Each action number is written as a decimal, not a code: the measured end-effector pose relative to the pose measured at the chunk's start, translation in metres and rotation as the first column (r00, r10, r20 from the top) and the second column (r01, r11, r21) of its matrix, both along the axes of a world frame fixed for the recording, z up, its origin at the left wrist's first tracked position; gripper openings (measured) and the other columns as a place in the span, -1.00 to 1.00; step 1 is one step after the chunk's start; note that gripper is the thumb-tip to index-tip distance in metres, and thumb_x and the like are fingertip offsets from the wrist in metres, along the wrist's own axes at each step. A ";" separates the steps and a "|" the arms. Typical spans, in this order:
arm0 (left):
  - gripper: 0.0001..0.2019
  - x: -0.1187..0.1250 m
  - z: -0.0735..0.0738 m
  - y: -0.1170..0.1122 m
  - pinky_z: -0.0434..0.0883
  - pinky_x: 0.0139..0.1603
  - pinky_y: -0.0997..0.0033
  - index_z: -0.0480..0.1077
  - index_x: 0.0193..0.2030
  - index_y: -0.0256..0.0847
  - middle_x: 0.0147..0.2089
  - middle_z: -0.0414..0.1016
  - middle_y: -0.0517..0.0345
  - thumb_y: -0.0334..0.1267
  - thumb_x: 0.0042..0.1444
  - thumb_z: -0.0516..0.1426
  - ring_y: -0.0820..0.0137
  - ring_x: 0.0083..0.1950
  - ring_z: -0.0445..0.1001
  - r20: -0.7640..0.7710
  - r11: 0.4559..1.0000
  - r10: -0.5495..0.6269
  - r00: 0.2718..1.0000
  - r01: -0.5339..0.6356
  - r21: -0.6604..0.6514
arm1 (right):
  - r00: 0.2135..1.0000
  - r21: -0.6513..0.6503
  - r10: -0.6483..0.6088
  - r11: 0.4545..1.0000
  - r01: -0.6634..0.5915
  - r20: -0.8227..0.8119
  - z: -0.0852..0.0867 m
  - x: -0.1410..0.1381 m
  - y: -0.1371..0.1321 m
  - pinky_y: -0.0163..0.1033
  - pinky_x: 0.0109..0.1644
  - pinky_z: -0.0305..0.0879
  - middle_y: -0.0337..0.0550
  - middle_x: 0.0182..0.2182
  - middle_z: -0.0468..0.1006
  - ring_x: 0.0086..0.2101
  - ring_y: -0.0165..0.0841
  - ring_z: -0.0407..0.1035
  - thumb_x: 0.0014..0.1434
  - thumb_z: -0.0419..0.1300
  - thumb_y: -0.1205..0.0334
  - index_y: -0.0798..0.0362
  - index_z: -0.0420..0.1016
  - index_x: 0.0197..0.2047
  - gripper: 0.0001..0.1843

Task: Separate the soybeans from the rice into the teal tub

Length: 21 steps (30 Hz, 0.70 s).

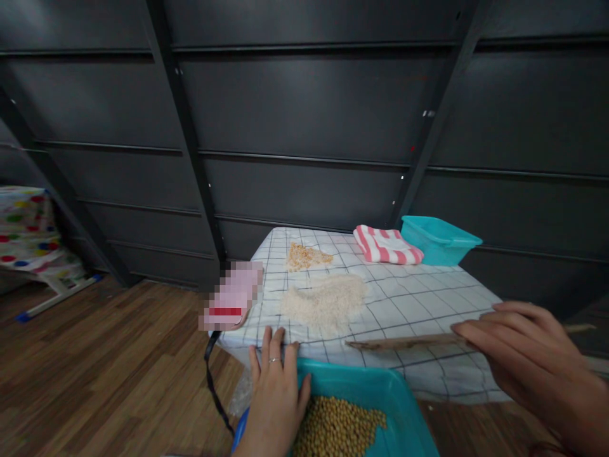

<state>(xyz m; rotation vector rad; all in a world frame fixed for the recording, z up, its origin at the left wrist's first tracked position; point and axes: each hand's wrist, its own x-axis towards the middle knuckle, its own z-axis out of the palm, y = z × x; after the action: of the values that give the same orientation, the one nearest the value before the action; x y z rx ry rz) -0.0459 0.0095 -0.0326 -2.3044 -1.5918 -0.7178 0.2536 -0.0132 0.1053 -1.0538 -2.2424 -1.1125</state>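
Note:
My right hand [533, 355] is closed around a thin, rough wooden stick [409, 343]; its pointed end reaches left over the table's near edge. My left hand [276, 387] lies over the left rim of a teal plastic basin [352, 371]. Its fingers are stretched out and apart, fingertips by the tablecloth, thumb just inside the basin. Round tan beans [340, 422], like soybeans, cover part of the basin's bottom. Beyond the basin, a spread-out heap of white rice-like grains [328, 304] lies on the cloth. Behind it is a smaller patch of yellowish-orange grains [304, 256].
A white checked tablecloth [419, 298] covers the table. At its back right are a folded pink-striped towel [387, 245] and another teal basin [440, 241]. A blurred pink object [233, 295] with a black strap [212, 374] sits at the left edge. A dark panelled wall [304, 101] stands behind.

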 end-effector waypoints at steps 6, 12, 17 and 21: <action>-0.75 -0.001 -0.002 0.000 0.24 -0.06 -0.30 0.23 -0.11 -0.25 0.06 0.24 -0.24 -0.36 0.03 -0.04 -0.13 0.19 0.08 0.000 1.000 -0.008 1.000 0.008 0.002 | 0.997 0.107 0.004 0.994 -0.012 0.071 0.007 -0.009 0.011 -0.17 -0.30 0.19 -0.29 -0.53 0.46 -0.49 -0.39 0.32 0.05 -0.08 0.57 -0.01 0.28 -0.26 -0.69; -0.75 0.000 -0.005 -0.001 0.22 -0.04 -0.32 0.24 -0.10 -0.26 0.07 0.22 -0.24 -0.36 0.04 -0.05 -0.13 0.19 0.07 0.015 1.000 -0.007 1.000 0.007 -0.002 | 0.998 0.182 0.062 0.981 -0.059 -0.012 0.010 -0.022 0.031 -0.16 -0.26 0.20 -0.23 -0.51 0.45 -0.45 -0.36 0.30 0.01 -0.01 0.59 0.05 0.30 -0.23 -0.69; -0.75 0.001 -0.005 0.000 0.22 -0.05 -0.32 0.24 -0.12 -0.25 0.06 0.24 -0.22 -0.35 0.03 -0.04 -0.13 0.18 0.09 0.015 1.000 0.012 1.000 -0.012 0.011 | 0.986 0.147 0.160 0.978 -0.151 -0.050 0.009 -0.047 0.061 -0.18 -0.28 0.16 -0.21 -0.51 0.46 -0.45 -0.36 0.27 0.04 -0.04 0.56 0.07 0.32 -0.27 -0.74; -0.74 -0.001 -0.004 0.001 0.24 -0.06 -0.31 0.22 -0.12 -0.24 0.05 0.24 -0.22 -0.37 0.00 -0.03 -0.13 0.17 0.10 0.006 0.999 0.011 1.000 -0.011 0.030 | 0.980 0.104 0.195 0.976 -0.190 -0.043 0.007 -0.058 0.070 -0.17 -0.27 0.15 -0.22 -0.51 0.47 -0.43 -0.36 0.27 0.06 -0.01 0.54 0.08 0.33 -0.27 -0.77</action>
<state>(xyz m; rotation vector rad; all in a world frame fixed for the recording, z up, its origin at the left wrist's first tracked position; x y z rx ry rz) -0.0465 0.0103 -0.0368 -2.2724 -1.5838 -0.7412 0.1953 0.0570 0.1124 -0.7974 -2.1702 -1.0878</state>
